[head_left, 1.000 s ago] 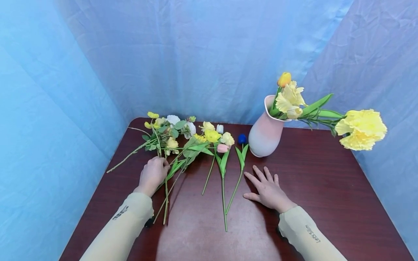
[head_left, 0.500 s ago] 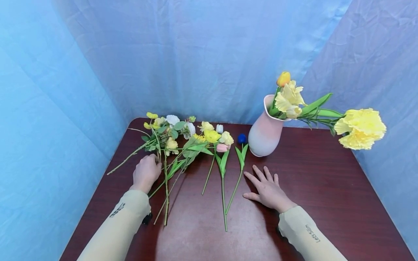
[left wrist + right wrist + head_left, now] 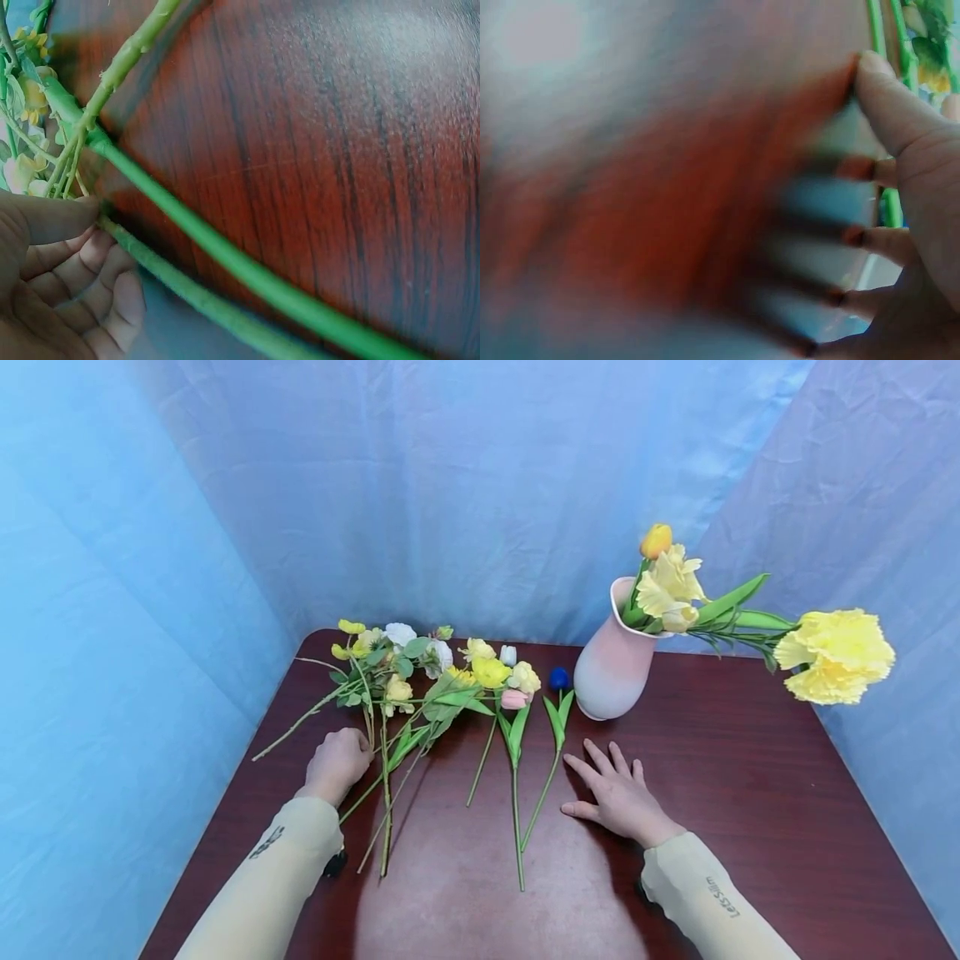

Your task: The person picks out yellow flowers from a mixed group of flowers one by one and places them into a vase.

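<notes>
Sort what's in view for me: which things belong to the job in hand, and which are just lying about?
Likely part of the job:
left hand, pinching a stem
loose flowers
vase and its flowers

Apparently just around it:
right hand, holding nothing
table
blue curtains

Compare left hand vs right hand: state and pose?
The left hand pinches a green stem; the right hand holds nothing. The left hand is curled; the right hand is spread over the table. The left hand is among loose stems; the right hand is near the vase. Both hands come out of cream sleeves with dark lettering.
</notes>
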A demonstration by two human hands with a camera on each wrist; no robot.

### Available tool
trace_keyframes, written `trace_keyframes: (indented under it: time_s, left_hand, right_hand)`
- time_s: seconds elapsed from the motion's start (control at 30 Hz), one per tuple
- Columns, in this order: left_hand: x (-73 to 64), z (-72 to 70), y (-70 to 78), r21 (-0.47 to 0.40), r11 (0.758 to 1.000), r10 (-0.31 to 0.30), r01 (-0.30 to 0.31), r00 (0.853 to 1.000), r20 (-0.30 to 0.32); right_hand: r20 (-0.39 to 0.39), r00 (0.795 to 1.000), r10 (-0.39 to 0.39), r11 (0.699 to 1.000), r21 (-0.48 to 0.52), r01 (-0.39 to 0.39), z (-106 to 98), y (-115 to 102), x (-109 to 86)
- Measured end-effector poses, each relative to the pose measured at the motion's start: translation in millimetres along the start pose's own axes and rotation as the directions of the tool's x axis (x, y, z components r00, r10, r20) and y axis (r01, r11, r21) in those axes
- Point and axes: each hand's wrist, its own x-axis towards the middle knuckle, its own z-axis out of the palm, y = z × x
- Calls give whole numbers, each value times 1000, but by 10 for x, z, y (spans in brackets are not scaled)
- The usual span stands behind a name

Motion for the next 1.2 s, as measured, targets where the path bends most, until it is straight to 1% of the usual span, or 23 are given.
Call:
trace_keyframes:
  time_s: [0.1,0.17,0.23,0.33,0.4,0.5,0.53,0.6,0.7,0.77,0.8,0.83,0.87,0.93,1.0,1.07,1.2]
  left_hand:
    - [2,14,-3,-9,1000,12,-12,1000,12]
    - [3,18,-15,-19,999,28,-27,1000,15]
    - [4,19,-34,-43,998,47,-47,999,11]
    - [-3,19,-59,-76,995,68,-68,998,-2]
    - [-16,20,-67,-103,992,68,-69,998,-9]
    - [-40,24,-73,-132,989,65,-68,998,-24]
    - [-48,26,-74,-142,987,66,-70,997,-30]
    - [-61,34,-79,-162,984,64,-69,997,-40]
    - [-76,47,-95,-186,980,59,-66,997,-45]
    - [-84,53,-105,-201,978,55,-63,997,-47]
    - [-86,56,-107,-205,977,57,-66,997,-51]
    - [-90,58,-107,-212,975,59,-69,997,-52]
    - [-93,60,-105,-219,973,60,-70,997,-52]
    - [-97,63,-99,-229,970,67,-78,996,-57]
    - [-99,68,-90,-230,969,72,-85,995,-63]
    - [-99,74,-86,-231,969,69,-83,996,-64]
    - [-94,82,-85,-226,970,72,-84,996,-61]
  right_hand:
    - [-32,999,-29,1000,-14,28,-59,-90,43]
    - [-71,995,-72,997,-15,71,-106,-193,83]
    - [-113,986,-126,992,-16,125,-151,-322,121]
    - [-161,964,-213,977,-17,214,-187,-525,164]
    - [-182,946,-268,963,-29,267,-189,-655,184]
    - [-217,915,-341,939,-41,340,-182,-840,209]
    - [-234,900,-368,929,-50,367,-179,-902,219]
    - [-272,862,-428,902,-71,426,-169,-1031,244]
    - [-328,780,-533,842,-116,527,-121,-1238,300]
    - [-343,727,-594,798,-135,588,-71,-1385,340]
    - [-341,707,-620,777,-143,613,-45,-1460,359]
    - [-331,691,-642,759,-152,633,-12,-1532,381]
    - [-314,681,-662,743,-157,650,21,-1603,402]
    - [-269,671,-691,720,-166,674,81,-1740,440]
    - [-218,673,-707,707,-198,679,155,-1848,476]
    - [-168,683,-711,702,-226,675,230,-1935,500]
    - [-74,715,-695,702,-286,653,370,-2051,515]
